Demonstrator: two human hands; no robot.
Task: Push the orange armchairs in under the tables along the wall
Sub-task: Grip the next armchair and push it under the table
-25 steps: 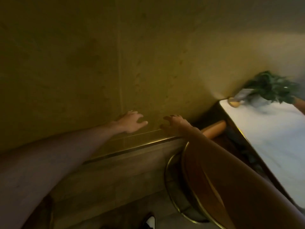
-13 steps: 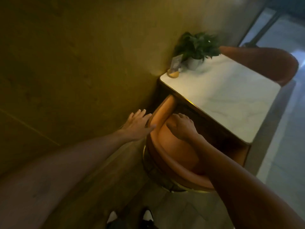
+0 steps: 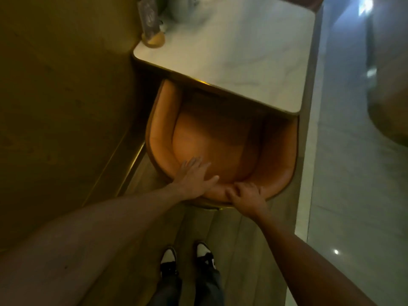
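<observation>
A dim ochre wall [image 3: 61, 96] fills the left side of the view, with a brass-coloured strip running along its base. To the right lies a pale glossy floor [image 3: 353, 195] catching spots of light. Against the wall stands a table [image 3: 254, 62] with a white marble-look top and a gold edge. The orange armchair [image 3: 220, 138] sits directly in front of the person, its front part tucked beneath the near edge of the table, its curved backrest bowing toward the camera with a gold rim at its bottom.

Both arms reach forward to the top of that backrest. The left hand [image 3: 195, 178] lies flat and spread wide, palm down on the padded rim left of its middle, fingers pointing over the seat and thumb stretched to the right. The right hand [image 3: 246, 194] is just beside it, almost touching the left thumb, with its fingers curled down over the backrest's top edge, gripping it.

Below the arms stand two black-and-white shoes [image 3: 187, 259] on the grey floor strip, dark trouser legs above them. On the table's far corner by the wall rests a small card in a round wooden stand [image 3: 153, 32], next to a white plant pot [image 3: 183, 7] cut off by the frame's top.
</observation>
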